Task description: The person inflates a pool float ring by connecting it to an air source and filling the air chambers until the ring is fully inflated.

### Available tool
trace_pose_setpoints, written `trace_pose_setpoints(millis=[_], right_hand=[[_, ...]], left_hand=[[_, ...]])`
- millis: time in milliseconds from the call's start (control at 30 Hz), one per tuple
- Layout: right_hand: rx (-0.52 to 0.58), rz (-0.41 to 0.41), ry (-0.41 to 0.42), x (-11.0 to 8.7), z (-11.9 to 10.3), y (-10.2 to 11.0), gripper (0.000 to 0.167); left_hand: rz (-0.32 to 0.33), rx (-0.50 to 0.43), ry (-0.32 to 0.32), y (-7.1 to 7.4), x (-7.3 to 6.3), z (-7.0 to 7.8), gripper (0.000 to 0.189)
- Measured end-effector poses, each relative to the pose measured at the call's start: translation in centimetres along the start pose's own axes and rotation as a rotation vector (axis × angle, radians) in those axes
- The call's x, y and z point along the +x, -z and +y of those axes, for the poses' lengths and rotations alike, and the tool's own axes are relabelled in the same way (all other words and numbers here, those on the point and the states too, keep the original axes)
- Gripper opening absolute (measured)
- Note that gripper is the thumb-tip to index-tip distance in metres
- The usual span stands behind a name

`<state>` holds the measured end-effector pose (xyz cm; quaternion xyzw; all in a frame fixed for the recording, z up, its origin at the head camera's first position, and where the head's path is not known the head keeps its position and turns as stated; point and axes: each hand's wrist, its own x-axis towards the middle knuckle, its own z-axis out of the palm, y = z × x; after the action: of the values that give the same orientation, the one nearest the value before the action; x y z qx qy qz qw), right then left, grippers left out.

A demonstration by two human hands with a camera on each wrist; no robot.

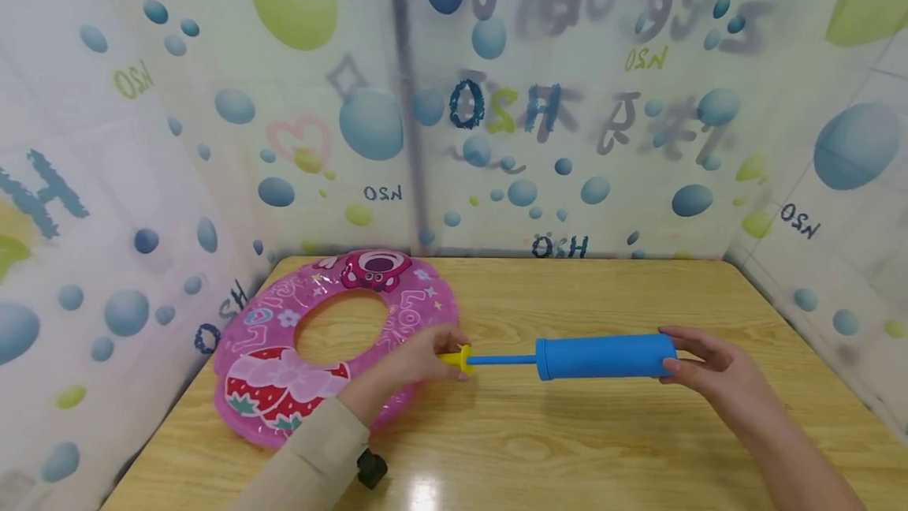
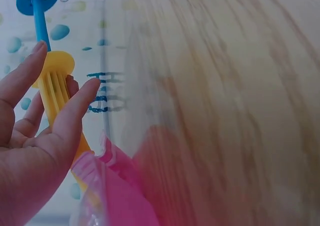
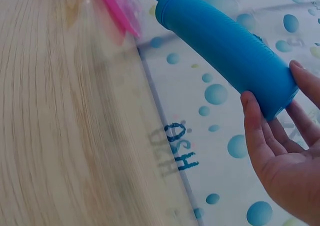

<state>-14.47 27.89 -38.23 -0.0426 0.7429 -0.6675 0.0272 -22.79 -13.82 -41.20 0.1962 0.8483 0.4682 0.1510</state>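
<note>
A blue hand pump (image 1: 603, 357) is held level above the wooden table, its thin rod drawn out to the left. My left hand (image 1: 424, 355) holds the pump's yellow handle (image 2: 56, 90) between thumb and fingers. With the thumb and fingertips, my right hand (image 1: 731, 377) grips the closed-looking far end of the blue barrel (image 3: 230, 50). Left of the pump lies a pink inflatable swim ring (image 1: 426, 290) with strawberry and bear prints, partly covered by my left forearm. In the left wrist view, the handle's lower end passes behind pink plastic (image 2: 125, 196); whether they touch, I cannot tell.
The wooden table (image 1: 553, 448) is enclosed by white curtains (image 1: 603, 243) printed with blue and green bubbles at the back and both sides. A small black object (image 1: 371, 468) sits by the left sleeve (image 1: 319, 448).
</note>
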Motion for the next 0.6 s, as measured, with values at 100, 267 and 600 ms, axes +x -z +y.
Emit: trace_pose_setpoints(millis=[100,267,600], right_hand=[[0.045,-0.007,0.04,-0.1,0.6,1.0,0.038],[0.122,-0.023,0.118,-0.5,0.7,1.6,0.041],[0.065,-0.075,0.096,0.2,0.6,-0.4,0.038]], left_hand=[[0.011,0.008,0.004,0.0,0.0,-0.5,0.039],[0.026,0.004,0.01,0.4,-0.3,-0.8,0.039],[0.038,-0.034,0.006,-0.2,-0.2,0.0,0.038]])
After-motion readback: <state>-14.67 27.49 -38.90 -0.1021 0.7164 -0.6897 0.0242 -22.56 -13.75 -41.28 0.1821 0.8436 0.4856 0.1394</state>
